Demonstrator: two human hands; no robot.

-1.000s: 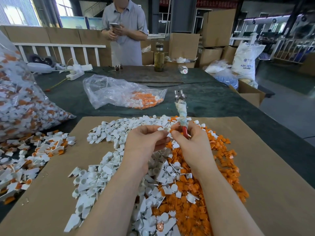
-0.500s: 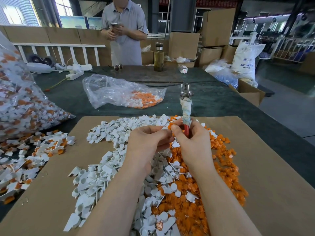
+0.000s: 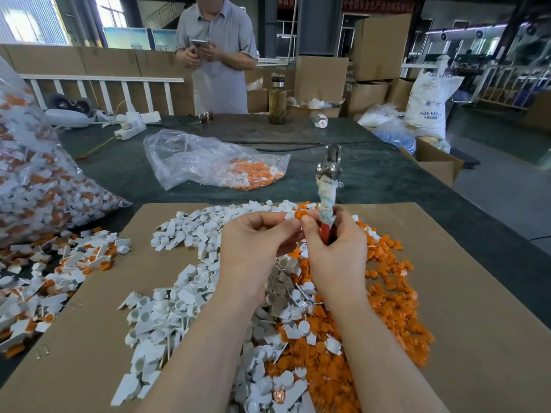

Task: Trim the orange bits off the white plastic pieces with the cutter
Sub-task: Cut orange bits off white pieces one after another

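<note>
My left hand (image 3: pixel 256 242) pinches a small white plastic piece with an orange bit (image 3: pixel 298 216) at its fingertips. My right hand (image 3: pixel 334 248) grips the cutter (image 3: pixel 328 186), which points up and away, its red handle in my palm, cloth wrapped round the upper handle and metal jaws on top. The right thumb touches the orange bit. Both hands meet above a cardboard sheet (image 3: pixel 465 293). A heap of white pieces (image 3: pixel 179 308) lies under and left of my arms. Loose orange bits (image 3: pixel 387 293) are piled to the right.
A big clear bag of untrimmed pieces (image 3: pixel 38 180) stands at the left, with more spilled in front (image 3: pixel 44 272). A smaller plastic bag with orange bits (image 3: pixel 214 165) lies on the green table. A person (image 3: pixel 216 52) stands across the table with a phone. Bottle (image 3: pixel 277 99), cardboard boxes behind.
The cutter has swung a little to the right and more upright in my right hand. Both hands stay together at the same spot on the piece.
</note>
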